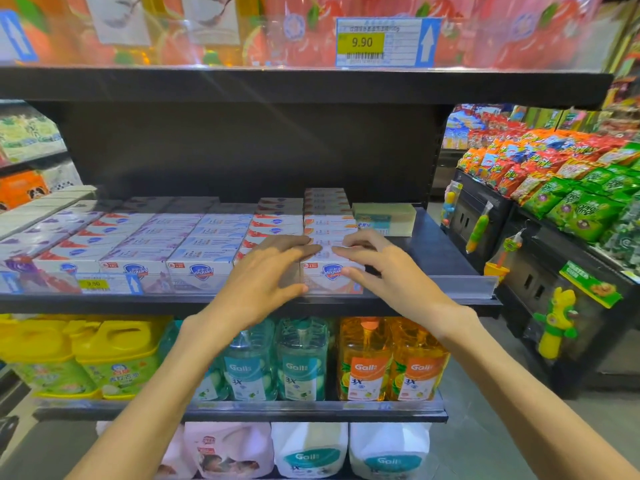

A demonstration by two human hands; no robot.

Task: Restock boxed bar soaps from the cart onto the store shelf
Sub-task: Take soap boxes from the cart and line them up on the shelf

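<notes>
Rows of white boxed bar soaps (145,244) fill the middle shelf (436,254) from the left edge to just right of centre. The front box of the rightmost row (329,273) sits at the shelf lip. My left hand (266,275) grips its left side, fingers over the top and thumb on the front face. My right hand (384,268) holds its right side the same way. Behind it the same row is stacked higher (325,202). The cart is out of view.
A pale green-and-cream pack (384,218) lies at the back right of the shelf, with bare shelf in front of it. Dish-soap bottles (367,358) stand one shelf below. A snack display (571,188) and hanging toys (554,323) line the aisle on the right.
</notes>
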